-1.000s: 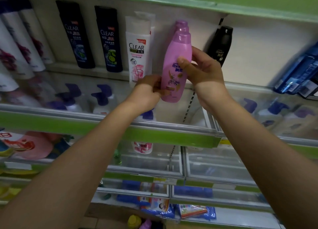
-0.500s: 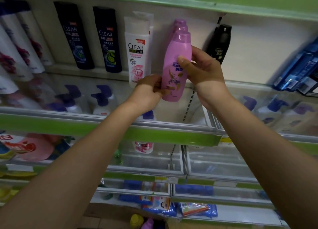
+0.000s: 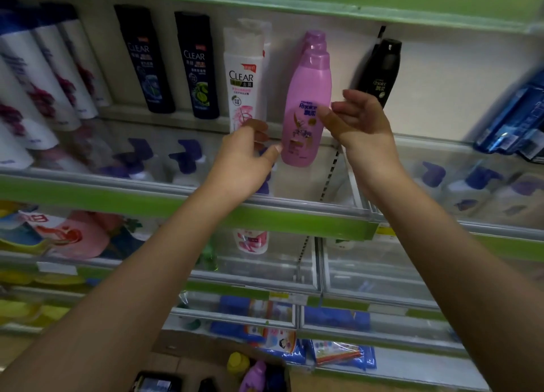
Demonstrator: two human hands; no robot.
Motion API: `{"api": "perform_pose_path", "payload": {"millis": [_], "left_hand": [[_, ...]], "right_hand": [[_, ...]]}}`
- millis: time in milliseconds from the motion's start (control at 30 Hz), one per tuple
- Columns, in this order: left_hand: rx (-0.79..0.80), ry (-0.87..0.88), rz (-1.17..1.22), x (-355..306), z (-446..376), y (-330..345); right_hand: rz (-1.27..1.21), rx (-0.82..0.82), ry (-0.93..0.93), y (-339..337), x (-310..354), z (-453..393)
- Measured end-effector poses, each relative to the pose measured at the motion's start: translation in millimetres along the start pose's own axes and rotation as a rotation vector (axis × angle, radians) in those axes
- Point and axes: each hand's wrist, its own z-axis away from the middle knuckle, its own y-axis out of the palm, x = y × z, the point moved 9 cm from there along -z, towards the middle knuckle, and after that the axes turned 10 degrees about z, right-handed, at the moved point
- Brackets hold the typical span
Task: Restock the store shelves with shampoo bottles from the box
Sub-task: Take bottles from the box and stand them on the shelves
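Pink shampoo bottle [image 3: 306,109] stands upright on the upper shelf [image 3: 182,185], front of a row of like pink bottles, between a white CLEAR bottle [image 3: 244,76] on its left and a black Rejoice bottle [image 3: 382,73] on its right.

Left hand [image 3: 244,159]: fingers loosely curled, thumb tip at the bottle's lower left edge; contact cannot be confirmed. No closed grip. Right hand [image 3: 356,120]: fingers spread and relaxed, thumb tip just at the label's right edge, palm apart from the bottle. Neither hand wraps the bottle.

Change vs. half a second ago: then both hands clasped the bottle, left at the lower body, right around the middle. Now both have loosened and drawn outward; the bottle stands unsupported in the same spot on the shelf.

Surroundings: two dark CLEAR bottles [image 3: 147,61] left of the white one; white bottles with red floral print [image 3: 38,76] at far left. Blue packets [image 3: 512,120] at far right. Shelf has a clear front guard and green edge strip; pump bottles with purple heads [image 3: 188,159] show behind the guard. Lower shelves carry blue packs [image 3: 250,312]. Near the bottom edge, a yellow-capped bottle [image 3: 238,363] and another pink bottle [image 3: 256,375] sit below, container unclear.
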Motion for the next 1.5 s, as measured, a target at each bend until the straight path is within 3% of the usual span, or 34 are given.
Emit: {"api": "perform_pose_path", "payload": {"millis": [267, 467, 767, 1000, 1267, 1500], "left_hand": [[-0.068, 0.061, 0.250, -21, 61, -36], [-0.018, 0.012, 0.351, 9, 113, -67], [0.135, -0.132, 0.320, 114, 190, -150], [0.132, -0.249, 0.290, 180, 227, -205], [0.092, -0.354, 0.286, 251, 258, -216], [0.037, -0.653, 0.243, 372, 321, -195]], "right_hand": [[-0.012, -0.017, 0.018, 2, 2, 62], [-0.041, 0.003, 0.103, 35, 1, 130], [-0.104, -0.030, 0.303, 138, -16, 249], [-0.053, 0.016, 0.431, 205, -45, 303], [0.010, 0.125, 0.542, 255, -105, 337], [0.068, 0.240, 0.708, 297, -203, 377]]}}
